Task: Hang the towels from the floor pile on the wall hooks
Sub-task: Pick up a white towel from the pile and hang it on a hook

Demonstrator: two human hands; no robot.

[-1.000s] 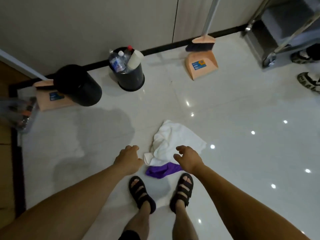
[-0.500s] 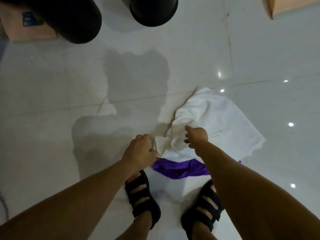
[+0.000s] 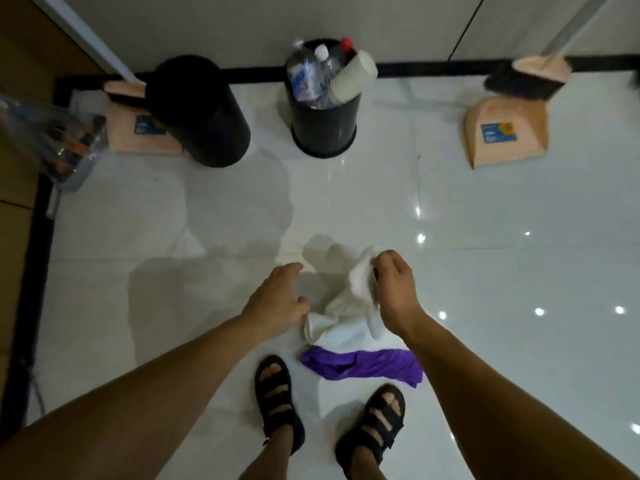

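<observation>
Just beyond the purple towel [image 3: 363,367] on the floor [image 3: 519,271], the white towel [image 3: 346,323], judged soft, light and limp, is gripped at a bunched upper fold by the right hand [image 3: 394,289], while the left hand [image 3: 277,299] is held open and empty.

Floor [image 3: 519,271], glossy white tile: white towel [image 3: 346,327] touching purple towel [image 3: 363,367]; plain black bin [image 3: 204,109]; bottle-filled black bin [image 3: 323,129]; peach dustpan [image 3: 507,133]; second peach dustpan [image 3: 145,133].
</observation>
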